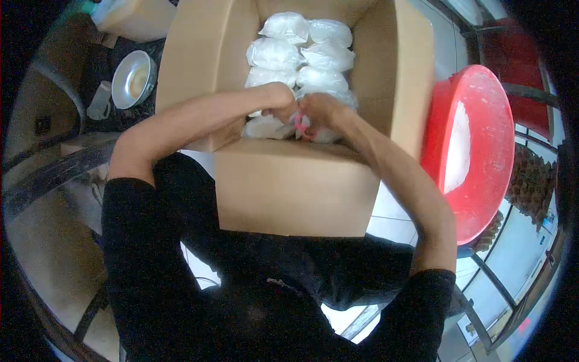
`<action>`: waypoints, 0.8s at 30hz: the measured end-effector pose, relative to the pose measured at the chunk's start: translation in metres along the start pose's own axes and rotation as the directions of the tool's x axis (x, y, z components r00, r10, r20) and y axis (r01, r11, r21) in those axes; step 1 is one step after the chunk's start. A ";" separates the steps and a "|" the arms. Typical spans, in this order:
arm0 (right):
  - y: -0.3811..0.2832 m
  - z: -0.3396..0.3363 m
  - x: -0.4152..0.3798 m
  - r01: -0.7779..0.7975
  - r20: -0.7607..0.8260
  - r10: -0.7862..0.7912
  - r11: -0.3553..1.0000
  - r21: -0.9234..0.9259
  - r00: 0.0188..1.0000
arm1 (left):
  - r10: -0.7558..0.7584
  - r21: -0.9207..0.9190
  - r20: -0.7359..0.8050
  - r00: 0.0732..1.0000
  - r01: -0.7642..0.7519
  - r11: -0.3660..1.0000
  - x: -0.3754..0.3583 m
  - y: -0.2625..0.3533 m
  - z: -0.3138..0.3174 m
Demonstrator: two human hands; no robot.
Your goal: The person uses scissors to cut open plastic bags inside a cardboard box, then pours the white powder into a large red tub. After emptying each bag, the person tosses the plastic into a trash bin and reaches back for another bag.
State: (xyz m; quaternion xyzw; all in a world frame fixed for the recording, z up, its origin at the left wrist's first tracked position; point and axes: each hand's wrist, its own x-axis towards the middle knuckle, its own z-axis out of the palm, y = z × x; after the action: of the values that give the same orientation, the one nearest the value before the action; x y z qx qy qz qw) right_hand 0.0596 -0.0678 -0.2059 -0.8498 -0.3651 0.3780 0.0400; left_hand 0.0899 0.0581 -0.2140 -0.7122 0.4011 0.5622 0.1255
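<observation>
Both hands meet low inside an open cardboard box (289, 187), over its near rows of bags. My left hand (282, 102) is bent at the wrist, its fingers closed beside a clear plastic bag of white contents (268, 128). My right hand (321, 110) is closed too, fingertips close to the left ones. A thin pink, looped strip (301, 123) shows just below the fingers, between the hands. What exactly each hand pinches I cannot tell, as the fingers cover it. Several similar white-filled bags (274, 54) lie in two columns beyond the hands.
To the right stands a large red tub (491, 139) with white powder (459, 148) inside. At the left are a metal bowl (145, 96), a clear cup (100, 104) and a large plastic container (139, 18). Egg trays (531, 184) are stacked at the far right.
</observation>
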 end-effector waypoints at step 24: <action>-0.027 -0.006 0.003 0.012 -0.224 -0.029 0.997 -0.076 0.974 | -0.310 -0.276 -0.121 0.943 0.268 0.923 -0.014 -0.037 -0.015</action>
State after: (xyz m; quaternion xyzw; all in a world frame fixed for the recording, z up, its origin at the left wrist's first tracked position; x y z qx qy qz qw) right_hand 0.0489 -0.0444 -0.1944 -0.8842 -0.3808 0.2650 0.0534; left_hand 0.1263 0.0788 -0.2067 -0.8172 0.2243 0.5246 0.0815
